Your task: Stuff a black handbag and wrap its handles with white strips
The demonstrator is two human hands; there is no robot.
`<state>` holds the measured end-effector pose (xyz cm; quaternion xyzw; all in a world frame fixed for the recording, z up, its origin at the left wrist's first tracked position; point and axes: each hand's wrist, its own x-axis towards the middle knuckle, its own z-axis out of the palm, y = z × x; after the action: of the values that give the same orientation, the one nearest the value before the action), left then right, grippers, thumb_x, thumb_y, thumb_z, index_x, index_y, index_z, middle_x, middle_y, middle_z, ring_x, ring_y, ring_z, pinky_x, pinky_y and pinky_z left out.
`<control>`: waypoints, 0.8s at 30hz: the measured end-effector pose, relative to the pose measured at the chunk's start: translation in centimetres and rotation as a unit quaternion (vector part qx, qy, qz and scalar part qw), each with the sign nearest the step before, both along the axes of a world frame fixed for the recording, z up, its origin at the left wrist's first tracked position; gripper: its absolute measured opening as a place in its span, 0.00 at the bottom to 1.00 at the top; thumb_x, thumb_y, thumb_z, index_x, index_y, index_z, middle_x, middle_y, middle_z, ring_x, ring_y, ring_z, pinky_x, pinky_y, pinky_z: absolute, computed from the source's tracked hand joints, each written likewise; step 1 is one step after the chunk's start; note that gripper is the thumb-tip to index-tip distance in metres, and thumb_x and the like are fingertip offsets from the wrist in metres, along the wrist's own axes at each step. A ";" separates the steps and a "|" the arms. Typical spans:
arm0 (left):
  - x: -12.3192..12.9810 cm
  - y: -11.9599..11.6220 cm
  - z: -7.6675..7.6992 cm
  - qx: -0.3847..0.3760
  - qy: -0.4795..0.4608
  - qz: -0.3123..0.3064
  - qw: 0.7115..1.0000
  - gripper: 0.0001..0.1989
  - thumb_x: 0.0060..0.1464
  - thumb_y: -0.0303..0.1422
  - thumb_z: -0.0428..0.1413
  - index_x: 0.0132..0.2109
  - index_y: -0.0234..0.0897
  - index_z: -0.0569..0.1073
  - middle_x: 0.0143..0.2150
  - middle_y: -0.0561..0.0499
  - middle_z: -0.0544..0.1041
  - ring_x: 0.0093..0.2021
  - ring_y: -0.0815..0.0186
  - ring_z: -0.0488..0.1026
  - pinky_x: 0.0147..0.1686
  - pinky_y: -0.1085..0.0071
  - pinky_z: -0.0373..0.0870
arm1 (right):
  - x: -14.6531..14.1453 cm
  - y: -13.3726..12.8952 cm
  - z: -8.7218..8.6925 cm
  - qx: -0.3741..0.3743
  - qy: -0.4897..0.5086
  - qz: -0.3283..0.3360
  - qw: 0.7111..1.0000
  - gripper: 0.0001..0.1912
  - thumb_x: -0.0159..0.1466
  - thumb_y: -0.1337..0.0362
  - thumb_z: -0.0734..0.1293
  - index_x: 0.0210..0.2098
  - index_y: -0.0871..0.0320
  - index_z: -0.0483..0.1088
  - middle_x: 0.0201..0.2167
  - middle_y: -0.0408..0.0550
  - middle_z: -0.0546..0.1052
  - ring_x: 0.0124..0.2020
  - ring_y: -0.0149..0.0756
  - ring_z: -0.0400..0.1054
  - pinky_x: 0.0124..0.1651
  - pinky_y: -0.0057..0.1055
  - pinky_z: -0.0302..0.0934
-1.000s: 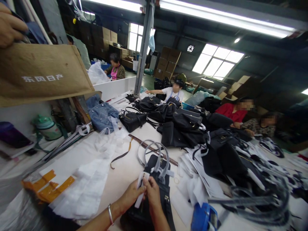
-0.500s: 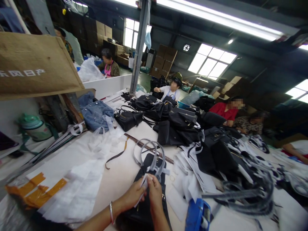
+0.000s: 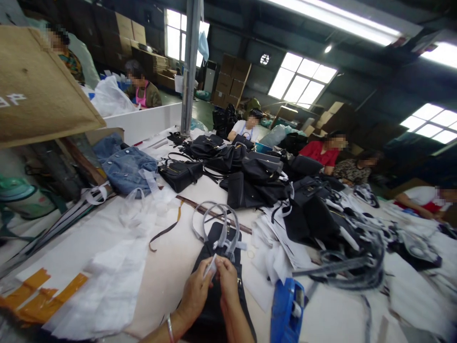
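Observation:
A black bag [image 3: 210, 312] lies on the table in front of me, under both hands. Its looped handles [image 3: 223, 233] stand up at the far end, covered in greyish clear wrap with white pieces around their bases. My left hand [image 3: 194, 288] is closed on a small white wrapping piece [image 3: 210, 267], which sticks up between thumb and fingers. Pressed close beside it, my right hand [image 3: 227, 281] pinches the same piece from the other side. The fingers hide whatever part of the bag lies beneath that piece.
To the right lie a blue tape dispenser [image 3: 285, 309], white sheets [image 3: 273, 267] and wrapped straps [image 3: 353, 281]. Black bags [image 3: 250, 186] are heaped beyond. On the left are thin white sheets [image 3: 107, 286] and a denim bag [image 3: 128, 169]. Several people sit around the table.
The view has swung a little to the right, so the surroundings shift left. Both hands stay together at the white piece, the left one now turned more upright.

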<state>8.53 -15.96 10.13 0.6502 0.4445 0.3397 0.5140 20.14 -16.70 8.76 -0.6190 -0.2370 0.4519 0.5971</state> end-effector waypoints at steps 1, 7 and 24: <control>-0.1 0.0 -0.2 0.017 0.000 -0.006 1.000 0.19 0.63 0.38 0.43 0.58 0.42 0.64 0.46 0.48 0.77 0.30 0.67 0.74 0.34 0.71 0.71 | -0.1 0.0 0.0 0.000 0.042 -0.005 0.999 0.16 0.51 0.52 0.71 0.26 0.60 0.72 0.21 0.43 0.72 0.21 0.30 0.62 0.24 0.26 0.56; -0.5 0.8 -1.8 0.150 0.030 -0.098 0.983 0.20 0.63 0.32 0.42 0.60 0.44 0.65 0.50 0.47 0.76 0.43 0.65 0.75 0.44 0.70 0.74 | -0.6 -0.1 -0.4 0.000 0.216 -0.069 0.974 0.15 0.47 0.57 0.74 0.24 0.60 0.68 0.20 0.41 0.70 0.19 0.27 0.61 0.22 0.24 0.56; 0.0 2.3 -0.1 -0.109 -0.026 -0.187 0.976 0.21 0.59 0.42 0.49 0.56 0.40 0.68 0.53 0.45 0.75 0.53 0.57 0.72 0.55 0.62 0.66 | 0.6 -2.8 0.1 -0.044 -0.055 -0.078 0.994 0.17 0.56 0.51 0.67 0.33 0.59 0.74 0.20 0.41 0.69 0.21 0.31 0.63 0.26 0.28 0.61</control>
<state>8.50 -13.69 9.99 0.6528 0.3359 0.2042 0.6475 20.79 -19.52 8.85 -0.6854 -0.2007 0.3792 0.5883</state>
